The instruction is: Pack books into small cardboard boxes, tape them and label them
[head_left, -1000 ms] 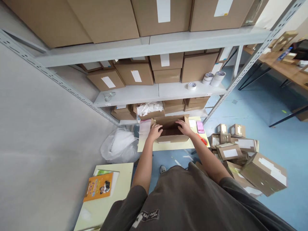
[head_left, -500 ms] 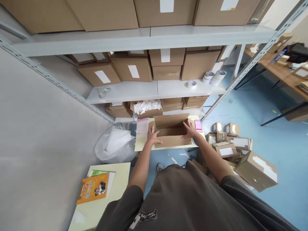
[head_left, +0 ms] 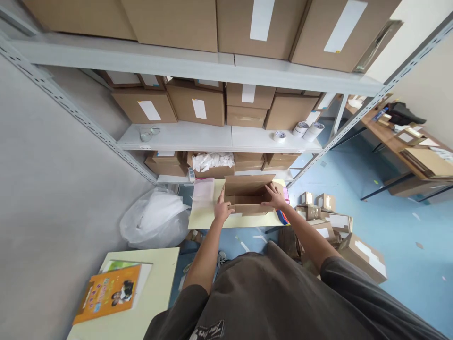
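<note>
An open-topped cardboard box (head_left: pixel 247 208) sits on a small pale-yellow table (head_left: pixel 198 218), its back flap standing up and its interior looking bare. My left hand (head_left: pixel 222 208) grips the left end of the box, fingers along the side and thumb over the front edge. At the right end, my right hand (head_left: pixel 274 197) holds the wall with its fingers over the rim and its thumb toward the front. Pink-white sheets (head_left: pixel 203 190) lie left of the box. Partly hidden by my right hand and the box is a phone with a pink screen (head_left: pixel 286 194).
A metal shelf (head_left: pixel 198 134) with cardboard boxes and tape rolls (head_left: pixel 279 136) rises behind the table. A plastic bag (head_left: pixel 155 219) rests at left, near a side table with an orange book (head_left: pixel 108 293). Parcels (head_left: pixel 363 257) are piled on the floor at right.
My view has shifted. The front flap, spread outward before, now shows as a narrower strip. My left hand has closed around the left end of the box, and my right hand stays at the right end.
</note>
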Motion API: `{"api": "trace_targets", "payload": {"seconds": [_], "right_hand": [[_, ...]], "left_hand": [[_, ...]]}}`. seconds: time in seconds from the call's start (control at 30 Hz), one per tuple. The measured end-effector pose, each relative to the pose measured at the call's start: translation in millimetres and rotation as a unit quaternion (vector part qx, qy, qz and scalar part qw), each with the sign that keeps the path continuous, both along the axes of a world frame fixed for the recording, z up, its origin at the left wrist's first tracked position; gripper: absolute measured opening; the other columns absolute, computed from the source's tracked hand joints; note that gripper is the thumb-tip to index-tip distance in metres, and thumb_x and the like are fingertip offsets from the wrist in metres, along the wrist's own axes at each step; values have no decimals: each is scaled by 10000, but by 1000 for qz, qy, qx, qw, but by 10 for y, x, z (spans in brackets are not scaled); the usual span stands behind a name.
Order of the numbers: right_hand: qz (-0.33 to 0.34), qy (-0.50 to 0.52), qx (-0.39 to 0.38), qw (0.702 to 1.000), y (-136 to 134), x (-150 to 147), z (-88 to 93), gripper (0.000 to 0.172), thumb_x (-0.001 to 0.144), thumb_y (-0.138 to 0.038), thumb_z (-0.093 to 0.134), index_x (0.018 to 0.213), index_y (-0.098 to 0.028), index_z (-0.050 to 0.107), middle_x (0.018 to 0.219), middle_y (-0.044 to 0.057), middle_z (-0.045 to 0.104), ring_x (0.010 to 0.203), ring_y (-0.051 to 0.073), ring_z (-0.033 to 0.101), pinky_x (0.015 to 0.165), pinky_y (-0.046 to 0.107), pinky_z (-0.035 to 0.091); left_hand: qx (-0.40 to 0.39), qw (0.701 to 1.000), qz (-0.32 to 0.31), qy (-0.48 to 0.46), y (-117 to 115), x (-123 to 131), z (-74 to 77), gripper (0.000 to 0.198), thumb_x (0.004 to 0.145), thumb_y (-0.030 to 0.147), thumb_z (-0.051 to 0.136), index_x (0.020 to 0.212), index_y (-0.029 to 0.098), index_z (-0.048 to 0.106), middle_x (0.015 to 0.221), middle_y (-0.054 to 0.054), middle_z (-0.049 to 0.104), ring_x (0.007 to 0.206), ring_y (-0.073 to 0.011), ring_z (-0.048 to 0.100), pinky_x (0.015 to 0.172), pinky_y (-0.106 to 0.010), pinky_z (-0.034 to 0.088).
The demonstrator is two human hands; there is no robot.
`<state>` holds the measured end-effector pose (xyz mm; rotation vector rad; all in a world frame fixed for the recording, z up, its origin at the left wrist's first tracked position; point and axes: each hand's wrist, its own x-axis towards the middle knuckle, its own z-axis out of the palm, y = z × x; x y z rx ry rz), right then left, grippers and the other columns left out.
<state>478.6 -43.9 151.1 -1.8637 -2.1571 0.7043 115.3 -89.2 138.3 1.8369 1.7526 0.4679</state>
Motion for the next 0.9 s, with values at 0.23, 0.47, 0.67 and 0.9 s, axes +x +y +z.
{"api": "trace_targets", "payload": {"seconds": [0.23, 0.47, 0.67, 0.9], "right_hand": [[-12, -47, 57, 997, 548, -242, 150, 961, 846, -374, 731, 1718, -335, 329, 1832, 75, 203, 1681, 438, 111, 1300, 692, 206], [-8, -83, 26, 996, 787, -332, -109, 767, 894, -381, 717, 1619, -318, 474, 1643, 157, 502, 1551, 445, 326, 1262, 759, 94], [-40, -114, 25, 992, 869, -445, -232, 486, 1021, -537, 578, 1388, -232, 670, 1410, 240, 638, 1352, 462, 459, 1193, 693, 208], [-59, -129, 51, 989, 912, -518, -291, 491, 1091, -575, 452, 1249, -203, 730, 1297, 247, 679, 1246, 427, 488, 1107, 587, 275]], "left_hand": [[27, 999, -17, -2, -54, -20, 85, 276, 692, 355, 1011, 769, 212, 788, 1847, 51, 78, 1629, -431, 275, 1308, -516, 379], [-3, 1000, -1, -18, -73, 3, 51, 339, 708, 451, 1002, 824, 212, 792, 1851, 57, 46, 1608, -421, 314, 1238, -523, 467], [-16, 1000, 0, -9, -28, 5, -9, 355, 745, 517, 967, 871, 231, 798, 1849, 62, 60, 1589, -407, 345, 1202, -521, 488], [-36, 999, -15, 13, 19, -14, 18, 504, 643, 595, 1006, 914, 228, 793, 1852, 61, -10, 1589, -442, 309, 1186, -546, 482]]}}
